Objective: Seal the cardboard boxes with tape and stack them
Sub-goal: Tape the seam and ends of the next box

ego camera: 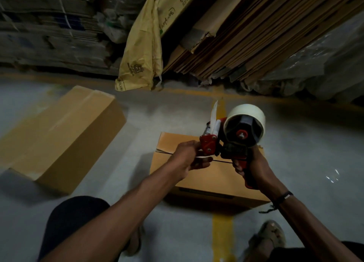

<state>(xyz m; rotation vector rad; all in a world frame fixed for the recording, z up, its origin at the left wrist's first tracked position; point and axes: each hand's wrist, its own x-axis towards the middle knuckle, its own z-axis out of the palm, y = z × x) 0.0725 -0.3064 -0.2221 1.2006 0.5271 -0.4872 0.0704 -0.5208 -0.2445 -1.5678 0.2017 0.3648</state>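
While both hands (189, 159) hold the tape dispenser (232, 139), it hangs above the box (208, 175).

Unsealed brown box (206, 175); dispenser (234, 139) above

— What's where?
— Tape dispenser (234, 141) up over the small box (208, 175), left hand (189, 159) at its front, right hand (250, 167) on its handle.
— Beyond that?
— Long box (65, 131) off left on the floor (305, 143); flattened cartons (246, 35) stacked behind.

yellow sack (140, 51) — printed letters "SOLUB", cut off, leaning cardboard sheet (173, 11) — handwriting illegible
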